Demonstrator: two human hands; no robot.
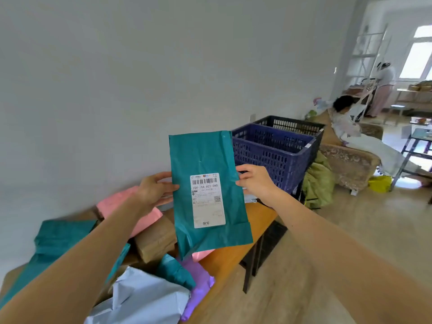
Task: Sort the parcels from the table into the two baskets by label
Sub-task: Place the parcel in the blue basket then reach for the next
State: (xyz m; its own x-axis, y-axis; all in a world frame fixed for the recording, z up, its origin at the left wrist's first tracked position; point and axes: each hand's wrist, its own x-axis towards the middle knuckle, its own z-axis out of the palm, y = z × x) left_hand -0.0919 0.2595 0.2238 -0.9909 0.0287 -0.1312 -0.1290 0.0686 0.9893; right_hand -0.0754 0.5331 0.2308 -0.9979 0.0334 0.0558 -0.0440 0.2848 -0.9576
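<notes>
I hold a flat teal parcel [205, 160] upright in the air above the table, its white shipping label [207, 199] facing me. My left hand [155, 189] grips its left edge and my right hand [253, 180] grips its right edge, thumbs on the front. Behind it to the right stand two baskets side by side: a blue basket [268, 157] nearer and a dark basket [294, 125] beyond it. On the wooden table [236, 251] below lie more parcels: pink [112, 203], brown [156, 239], teal [58, 239], purple [198, 284] and pale blue [145, 302].
A grey wall runs along the left. Right of the baskets sit a green bag [318, 181] on the floor and a patterned sofa [350, 164] with a person lying on it. Another person [383, 87] stands far back by shelving. Wooden floor stretches to the right.
</notes>
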